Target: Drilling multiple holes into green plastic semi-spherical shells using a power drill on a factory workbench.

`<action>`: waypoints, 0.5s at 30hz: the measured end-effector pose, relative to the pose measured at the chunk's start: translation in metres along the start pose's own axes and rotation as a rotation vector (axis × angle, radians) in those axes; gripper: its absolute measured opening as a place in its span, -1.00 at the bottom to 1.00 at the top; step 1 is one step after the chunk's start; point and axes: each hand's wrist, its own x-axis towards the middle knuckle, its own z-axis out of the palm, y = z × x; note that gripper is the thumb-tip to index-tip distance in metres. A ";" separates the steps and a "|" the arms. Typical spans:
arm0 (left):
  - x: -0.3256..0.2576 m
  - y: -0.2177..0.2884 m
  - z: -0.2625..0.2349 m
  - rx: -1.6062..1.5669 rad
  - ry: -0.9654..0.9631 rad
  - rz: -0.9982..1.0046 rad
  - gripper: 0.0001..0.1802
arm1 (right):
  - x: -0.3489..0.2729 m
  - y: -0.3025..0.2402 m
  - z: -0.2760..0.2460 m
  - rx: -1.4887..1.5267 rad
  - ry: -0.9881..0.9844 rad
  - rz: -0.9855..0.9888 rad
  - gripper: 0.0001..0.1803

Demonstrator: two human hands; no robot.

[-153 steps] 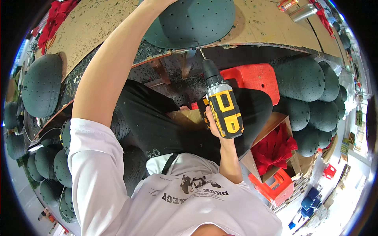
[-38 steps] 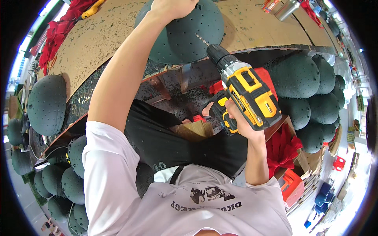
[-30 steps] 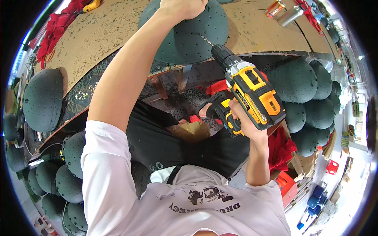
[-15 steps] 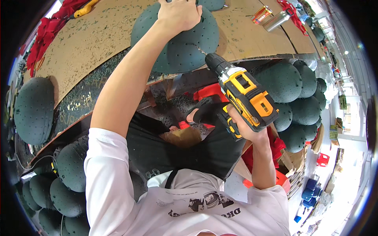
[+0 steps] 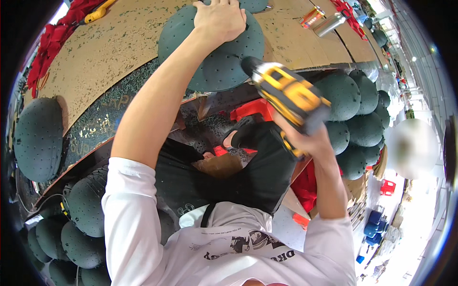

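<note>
A dark green, rounded dome (image 5: 214, 71) dotted with small holes sits at the front edge of the work table. My left hand (image 5: 220, 21) lies over its top with the fingers bent down, holding it; the fingertips are partly cut off by the picture's upper edge. In my right hand (image 5: 301, 139) is a yellow and black cordless drill (image 5: 293, 95), gripped by its handle. The drill is smeared by motion. Its black chuck points at the right side of the dome, and the bit cannot be made out, so contact is unclear.
Green shavings litter the cardboard-covered table (image 5: 109, 52). Another dome (image 5: 39, 138) stands at the left, with stacked domes (image 5: 365, 128) at right and more (image 5: 83, 243) lower left. A can (image 5: 312, 16), a metal cylinder (image 5: 329, 25) and red cloth (image 5: 50, 52) lie on the table.
The drill has shifted slightly left and up, and is now blurred; its bit, visible earlier against the dome, no longer shows. My left hand stays on the dome.
</note>
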 end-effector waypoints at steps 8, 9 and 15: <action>0.007 -0.002 -0.002 -0.046 -0.003 -0.020 -0.53 | 0.012 0.011 0.007 0.124 -0.025 0.214 -0.63; 0.007 -0.002 -0.001 -0.037 0.007 -0.019 -0.53 | 0.007 0.008 0.003 0.156 0.007 0.159 -0.64; 0.003 -0.001 0.007 -0.023 0.114 0.011 -0.61 | -0.066 -0.001 -0.045 0.382 0.080 0.297 -0.63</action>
